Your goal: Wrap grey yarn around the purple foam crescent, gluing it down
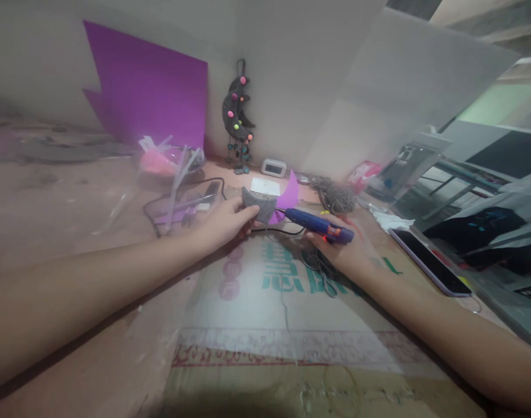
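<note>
**While the nozzle hovers at the wrap's edge, the fingers sit close by**

While the left hand (230, 219) pinches the crescent (265, 209), thumb on top and fingers curled beneath, the right hand (337, 242) is closed around what looks like a blue glue gun (320, 224). The crescent is held above the printed sheet (248, 316), near the middle of the work area; grey yarn covers its left part, and a purple tip (291, 187) is bare. The nozzle points left at the line where yarn meets purple; whether it touches cannot be told, nor can the trigger finger be made out.

If the gun is hot, as its small red light suggests, a slip of either hand could bring the metal end onto the left thumb. Too hard a squeeze might flood the wrap with glue, and a loosened pinch could let the turns slide.

Just below the right hand lie loose grey strands (324, 273); with a black cord (278, 231) running close by, they could snag and tug the work aside. Farther out are a bundle of yarn (337, 197), a small white device (273, 168), a decorated moon hanging (234, 113) against the wall, a purple sheet (156, 87) leaning at the left and a phone (431, 262) at the right.
</note>
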Tool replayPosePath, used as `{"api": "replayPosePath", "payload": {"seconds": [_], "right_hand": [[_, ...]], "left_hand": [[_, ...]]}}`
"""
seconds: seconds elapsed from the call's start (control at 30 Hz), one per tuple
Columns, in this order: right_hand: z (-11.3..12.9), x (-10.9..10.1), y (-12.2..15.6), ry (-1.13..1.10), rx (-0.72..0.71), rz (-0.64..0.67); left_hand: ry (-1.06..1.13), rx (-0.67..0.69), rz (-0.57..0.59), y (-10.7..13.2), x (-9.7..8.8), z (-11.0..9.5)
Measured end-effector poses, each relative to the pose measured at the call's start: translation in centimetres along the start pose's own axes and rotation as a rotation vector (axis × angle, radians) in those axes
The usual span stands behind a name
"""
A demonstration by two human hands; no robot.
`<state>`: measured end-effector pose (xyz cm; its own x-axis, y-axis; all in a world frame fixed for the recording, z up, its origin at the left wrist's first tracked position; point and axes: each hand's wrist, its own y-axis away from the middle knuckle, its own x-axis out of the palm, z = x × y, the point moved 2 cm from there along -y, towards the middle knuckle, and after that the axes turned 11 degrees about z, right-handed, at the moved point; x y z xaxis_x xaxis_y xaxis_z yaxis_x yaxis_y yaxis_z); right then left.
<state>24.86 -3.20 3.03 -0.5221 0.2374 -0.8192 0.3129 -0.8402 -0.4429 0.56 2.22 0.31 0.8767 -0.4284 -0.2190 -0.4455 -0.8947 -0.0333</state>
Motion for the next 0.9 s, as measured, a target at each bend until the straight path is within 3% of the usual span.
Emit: {"api": "replayPosePath", "payload": {"seconds": [0.7,0.9], "right_hand": [[0.74,-0.28,0.17,-0.038,-0.059,0.066],[0.18,-0.05,0.21,0.037,-0.039,-0.009]], "left_hand": [[0.035,-0.013,0.006,0.09,0.15,-0.14],[0.061,-0.016,-0.006,0.09,0.20,-0.24]]}}
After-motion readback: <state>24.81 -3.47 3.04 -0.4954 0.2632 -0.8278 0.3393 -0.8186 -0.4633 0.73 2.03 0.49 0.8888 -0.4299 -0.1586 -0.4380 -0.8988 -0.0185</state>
